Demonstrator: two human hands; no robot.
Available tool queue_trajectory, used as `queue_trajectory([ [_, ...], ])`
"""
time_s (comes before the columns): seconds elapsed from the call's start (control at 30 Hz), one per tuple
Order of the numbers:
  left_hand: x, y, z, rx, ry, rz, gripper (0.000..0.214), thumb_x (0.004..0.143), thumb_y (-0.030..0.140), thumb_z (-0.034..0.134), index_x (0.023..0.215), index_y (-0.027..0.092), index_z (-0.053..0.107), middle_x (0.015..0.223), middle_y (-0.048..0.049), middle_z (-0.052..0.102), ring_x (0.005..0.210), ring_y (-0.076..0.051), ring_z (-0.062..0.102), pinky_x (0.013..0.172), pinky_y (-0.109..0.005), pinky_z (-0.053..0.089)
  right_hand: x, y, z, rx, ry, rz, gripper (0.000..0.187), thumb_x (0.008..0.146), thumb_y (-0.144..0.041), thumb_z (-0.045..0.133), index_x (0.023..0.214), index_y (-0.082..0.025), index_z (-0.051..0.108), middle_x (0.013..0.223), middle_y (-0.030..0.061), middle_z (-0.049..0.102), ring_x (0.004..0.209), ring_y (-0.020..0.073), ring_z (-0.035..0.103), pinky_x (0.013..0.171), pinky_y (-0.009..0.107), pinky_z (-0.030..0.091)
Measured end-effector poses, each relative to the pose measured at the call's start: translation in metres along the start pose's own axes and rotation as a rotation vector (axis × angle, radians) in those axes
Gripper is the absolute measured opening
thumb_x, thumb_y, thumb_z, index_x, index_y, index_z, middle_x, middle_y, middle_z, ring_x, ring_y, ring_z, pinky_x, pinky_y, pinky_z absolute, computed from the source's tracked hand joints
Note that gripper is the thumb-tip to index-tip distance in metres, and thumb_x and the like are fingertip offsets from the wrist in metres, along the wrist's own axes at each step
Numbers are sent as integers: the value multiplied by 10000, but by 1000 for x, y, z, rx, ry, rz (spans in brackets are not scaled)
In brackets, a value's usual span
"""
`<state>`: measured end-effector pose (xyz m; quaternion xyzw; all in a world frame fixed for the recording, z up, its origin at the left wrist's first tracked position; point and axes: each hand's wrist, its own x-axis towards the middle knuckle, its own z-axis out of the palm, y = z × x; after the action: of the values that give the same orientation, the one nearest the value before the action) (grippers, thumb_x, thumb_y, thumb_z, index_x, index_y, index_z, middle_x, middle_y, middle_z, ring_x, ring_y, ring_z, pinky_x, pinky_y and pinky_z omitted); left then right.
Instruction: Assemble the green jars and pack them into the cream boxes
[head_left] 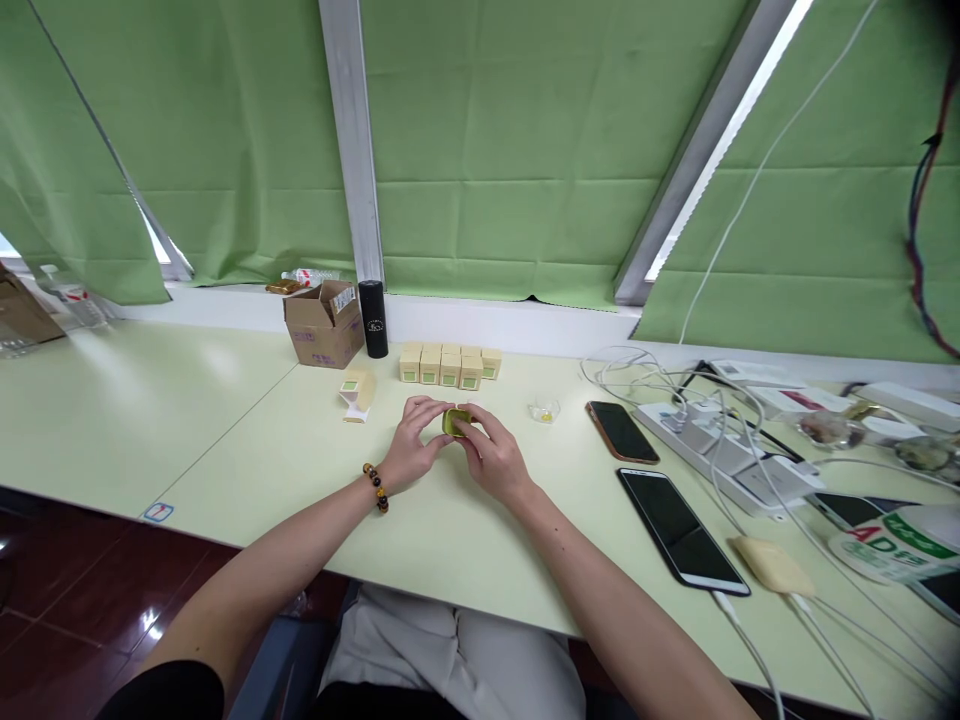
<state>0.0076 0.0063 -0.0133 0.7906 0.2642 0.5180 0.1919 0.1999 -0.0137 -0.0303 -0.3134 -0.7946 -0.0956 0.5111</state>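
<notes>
My left hand [414,443], with a bead bracelet on its wrist, and my right hand [491,455] meet over the pale green table [225,440]. Between their fingertips both grip a small olive-green jar [454,420] just above the tabletop. An opened cream box [358,393] with a green label lies left of my left hand. Behind the hands, several closed cream boxes [448,365] of the same kind stand in a row.
A cardboard box [324,324] and a black cylinder [373,318] stand by the window sill. A small clear dish [544,411], two phones [621,431] [681,529], a power strip [731,450] with white cables and a yellow pad [772,565] fill the right side.
</notes>
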Motion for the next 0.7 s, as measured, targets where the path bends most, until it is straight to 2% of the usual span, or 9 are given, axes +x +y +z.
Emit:
queue_trajectory([
  [0.37,-1,-2,0,13,10,5,424,914,289,728,1331,263,651,1248,-106,694,1258,-281,478,1110,-539,449,1,1,3,39,-22,-12,353,1004,-127,469,1282,-272,631,1387,140,598,1243,287,619,920,486,626],
  [0.53,-2,-2,1,5,28,3,433,907,304,742,1331,260,659,1243,-110,696,1262,-278,482,1103,-529,451,-1,-4,1,104,38,53,440,997,-148,520,1421,-264,484,1401,153,605,1324,290,595,1042,534,580],
  [0.7,0,-9,4,-62,75,-116,368,933,425,698,1253,242,709,1159,-121,693,1213,-262,528,992,-447,513,0,-11,-2,190,57,95,579,960,-146,579,1488,-255,369,1506,186,509,1404,310,521,934,491,626],
])
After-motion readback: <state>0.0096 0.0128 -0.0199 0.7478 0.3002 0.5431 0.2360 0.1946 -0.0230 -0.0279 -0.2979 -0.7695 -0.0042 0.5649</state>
